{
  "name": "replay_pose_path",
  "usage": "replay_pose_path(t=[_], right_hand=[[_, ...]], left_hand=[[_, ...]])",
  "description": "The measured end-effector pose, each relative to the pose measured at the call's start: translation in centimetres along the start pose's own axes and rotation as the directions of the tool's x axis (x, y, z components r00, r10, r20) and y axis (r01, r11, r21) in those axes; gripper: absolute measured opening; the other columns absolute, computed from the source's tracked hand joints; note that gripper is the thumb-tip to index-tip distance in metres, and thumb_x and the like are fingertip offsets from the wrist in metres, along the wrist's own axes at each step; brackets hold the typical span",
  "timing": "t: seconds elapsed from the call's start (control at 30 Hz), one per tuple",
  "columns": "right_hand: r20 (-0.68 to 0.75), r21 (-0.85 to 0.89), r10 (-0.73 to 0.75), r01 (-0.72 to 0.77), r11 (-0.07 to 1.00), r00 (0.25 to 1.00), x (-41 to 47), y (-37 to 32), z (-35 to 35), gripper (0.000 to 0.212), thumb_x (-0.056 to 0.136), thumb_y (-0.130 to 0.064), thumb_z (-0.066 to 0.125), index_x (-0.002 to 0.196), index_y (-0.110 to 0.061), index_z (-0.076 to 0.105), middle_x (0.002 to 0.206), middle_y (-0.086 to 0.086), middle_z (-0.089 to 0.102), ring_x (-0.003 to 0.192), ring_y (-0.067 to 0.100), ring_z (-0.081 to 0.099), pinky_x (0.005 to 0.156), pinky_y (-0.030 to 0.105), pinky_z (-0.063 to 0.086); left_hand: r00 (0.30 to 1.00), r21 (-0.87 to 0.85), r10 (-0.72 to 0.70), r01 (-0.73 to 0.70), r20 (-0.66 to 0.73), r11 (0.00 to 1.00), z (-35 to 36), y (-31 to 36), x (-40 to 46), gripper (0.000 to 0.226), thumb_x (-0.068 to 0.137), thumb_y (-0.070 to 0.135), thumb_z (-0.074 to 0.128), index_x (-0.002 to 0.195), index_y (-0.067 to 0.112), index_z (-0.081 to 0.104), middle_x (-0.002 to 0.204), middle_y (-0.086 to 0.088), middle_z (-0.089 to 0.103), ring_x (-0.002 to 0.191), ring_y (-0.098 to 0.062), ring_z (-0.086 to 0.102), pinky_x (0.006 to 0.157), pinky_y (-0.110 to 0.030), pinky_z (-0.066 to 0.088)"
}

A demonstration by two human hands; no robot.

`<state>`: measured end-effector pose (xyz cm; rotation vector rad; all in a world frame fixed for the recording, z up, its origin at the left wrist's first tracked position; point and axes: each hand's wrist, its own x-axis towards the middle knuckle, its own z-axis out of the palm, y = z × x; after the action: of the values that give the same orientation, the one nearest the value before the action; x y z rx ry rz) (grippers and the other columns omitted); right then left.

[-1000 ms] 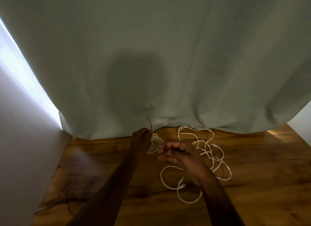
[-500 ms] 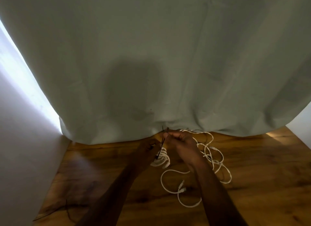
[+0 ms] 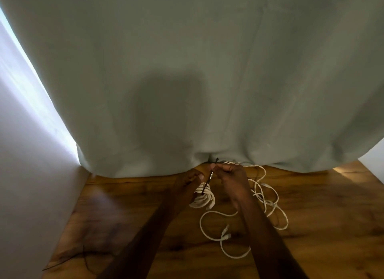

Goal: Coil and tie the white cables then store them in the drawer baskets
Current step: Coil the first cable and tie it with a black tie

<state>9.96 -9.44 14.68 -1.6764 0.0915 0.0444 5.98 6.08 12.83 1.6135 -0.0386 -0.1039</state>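
Your left hand [image 3: 188, 185] holds a coiled bundle of white cable [image 3: 203, 198] just above the wooden floor [image 3: 324, 216]. Your right hand [image 3: 229, 176] is close beside it, fingers curled, pinching the upper end of a thin dark tie [image 3: 207, 180] that runs down to the bundle; in this dim light it seems wrapped round it. Loose white cables [image 3: 268, 204] sprawl on the floor to the right, against the hem of a pale curtain [image 3: 187, 71].
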Motion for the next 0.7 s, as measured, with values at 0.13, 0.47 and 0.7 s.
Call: replay_pose_path(t=[0.13, 0.47, 0.7], right_hand=[[0.024, 0.007, -0.002, 0.002, 1.0, 1.0, 0.4, -0.2, 0.1, 0.012, 0.09, -0.02, 0.072, 0.094, -0.014, 0.081, 0.085, -0.004, 0.079, 0.076, -0.001, 0.07, 0.065, 0.014, 0.047], [0.123, 0.138, 0.082, -0.098, 0.986, 0.989, 1.2, 0.8, -0.6, 0.017, 0.097, -0.016, 0.063, 0.099, -0.009, 0.079, 0.09, 0.011, 0.077, 0.085, 0.024, 0.07, 0.081, 0.034, 0.054], [-0.083, 0.401, 0.244, -0.192, 0.896, 0.966, 1.8, 2.0, -0.7, 0.03, 0.083, 0.007, 0.073, 0.107, -0.008, 0.063, 0.081, 0.013, 0.074, 0.066, 0.021, 0.069, 0.063, 0.033, 0.057]], left_hand=[[1.0, 0.011, -0.029, 0.029, -0.006, 1.0, 0.7, 0.3, 0.7, 0.022, 0.098, 0.017, 0.056, 0.098, 0.0, 0.07, 0.071, 0.006, 0.068, 0.061, -0.008, 0.063, 0.051, -0.02, 0.044], [0.992, -0.179, -0.126, 0.125, 0.007, 0.976, 0.5, 0.8, 1.6, 0.02, 0.097, 0.006, 0.055, 0.086, 0.005, 0.071, 0.067, -0.003, 0.07, 0.057, -0.015, 0.067, 0.048, -0.022, 0.051], [0.985, -0.254, -0.171, 0.166, 0.002, 0.953, 0.6, 0.7, 0.7, 0.018, 0.097, 0.009, 0.055, 0.089, 0.001, 0.07, 0.07, -0.007, 0.07, 0.062, -0.018, 0.069, 0.057, -0.028, 0.057]])
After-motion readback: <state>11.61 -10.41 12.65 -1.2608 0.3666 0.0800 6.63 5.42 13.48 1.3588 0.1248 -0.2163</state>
